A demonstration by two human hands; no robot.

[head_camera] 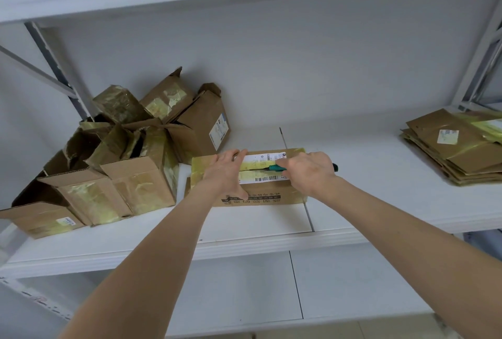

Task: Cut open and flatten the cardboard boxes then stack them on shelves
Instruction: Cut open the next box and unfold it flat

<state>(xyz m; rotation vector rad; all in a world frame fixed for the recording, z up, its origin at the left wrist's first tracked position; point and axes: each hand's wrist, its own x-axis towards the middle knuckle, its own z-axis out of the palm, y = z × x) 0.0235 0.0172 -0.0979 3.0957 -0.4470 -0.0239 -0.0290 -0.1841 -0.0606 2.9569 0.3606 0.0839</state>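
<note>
A closed cardboard box (271,197) with yellowish tape and a white shipping label sits on the white shelf (271,241) in front of me. My left hand (226,173) presses flat on the box's top left part. My right hand (309,170) grips a green-handled utility knife (275,168), whose blade lies in the taped seam across the label. The seam shows a dark slit left of the blade. A stack of flattened boxes (456,148) lies on the shelf at the far right.
A heap of several opened, upright cardboard boxes (114,162) crowds the shelf's left side, close to the box under my hands. Bare shelf lies between that box and the flattened stack. Another shelf board runs overhead, and a lower shelf (244,284) shows beneath.
</note>
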